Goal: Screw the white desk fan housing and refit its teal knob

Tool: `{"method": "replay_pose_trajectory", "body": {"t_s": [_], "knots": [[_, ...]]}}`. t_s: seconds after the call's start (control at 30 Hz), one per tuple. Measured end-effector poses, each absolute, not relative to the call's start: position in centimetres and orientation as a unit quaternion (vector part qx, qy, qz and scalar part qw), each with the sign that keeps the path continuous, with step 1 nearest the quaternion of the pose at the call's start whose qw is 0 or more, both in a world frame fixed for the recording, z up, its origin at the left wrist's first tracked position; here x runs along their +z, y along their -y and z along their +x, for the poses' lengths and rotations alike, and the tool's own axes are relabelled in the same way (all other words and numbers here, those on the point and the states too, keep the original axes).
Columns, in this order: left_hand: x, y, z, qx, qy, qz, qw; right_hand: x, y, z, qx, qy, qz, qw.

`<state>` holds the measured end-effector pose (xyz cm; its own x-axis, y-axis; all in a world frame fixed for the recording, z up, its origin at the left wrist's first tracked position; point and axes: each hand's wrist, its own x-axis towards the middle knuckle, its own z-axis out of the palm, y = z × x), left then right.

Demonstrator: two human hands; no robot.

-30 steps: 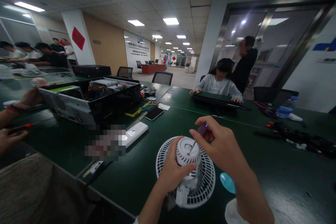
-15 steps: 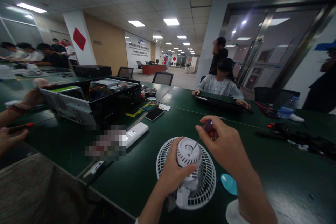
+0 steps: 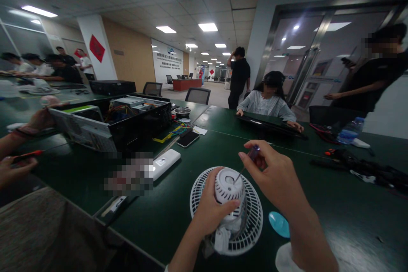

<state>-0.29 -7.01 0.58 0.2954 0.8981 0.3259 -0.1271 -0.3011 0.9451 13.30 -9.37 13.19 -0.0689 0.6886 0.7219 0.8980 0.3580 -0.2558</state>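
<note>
A screwdriver [image 3: 242,169] slants from its handle at upper right down to its tip at lower left, meeting the top of the motor housing [image 3: 227,187] of a white fan [image 3: 251,226]. The fan lies grille-down, axis upright, on a dark green table [image 3: 321,204] in a long open office lit by ceiling panels. The right hand [image 3: 274,178], above and right of the fan, pinches the handle in closed fingers with the thin shaft jutting clear below them, while the left hand [image 3: 210,211] wraps the housing from the near left; a blue disc [image 3: 279,224] lies just right of the fan.
</note>
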Motion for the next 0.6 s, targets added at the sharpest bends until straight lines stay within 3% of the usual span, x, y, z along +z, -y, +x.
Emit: {"method": "replay_pose_trajectory", "body": {"t_s": [0.33, 0.5, 0.6], "knots": [[0.7, 7.0, -0.6, 0.487, -0.308, 0.631, 0.520, 12.2, 7.7, 19.7, -0.124, 0.595, -0.624, 0.491], [0.9, 7.0, -0.6, 0.481, -0.320, 0.634, 0.513, 5.7, 6.5, 25.5, -0.009, 0.606, -0.714, 0.351], [0.9, 7.0, -0.6, 0.477, -0.319, 0.632, 0.521, 1.4, 7.4, 28.0, 0.023, 0.603, -0.730, 0.319]]}}
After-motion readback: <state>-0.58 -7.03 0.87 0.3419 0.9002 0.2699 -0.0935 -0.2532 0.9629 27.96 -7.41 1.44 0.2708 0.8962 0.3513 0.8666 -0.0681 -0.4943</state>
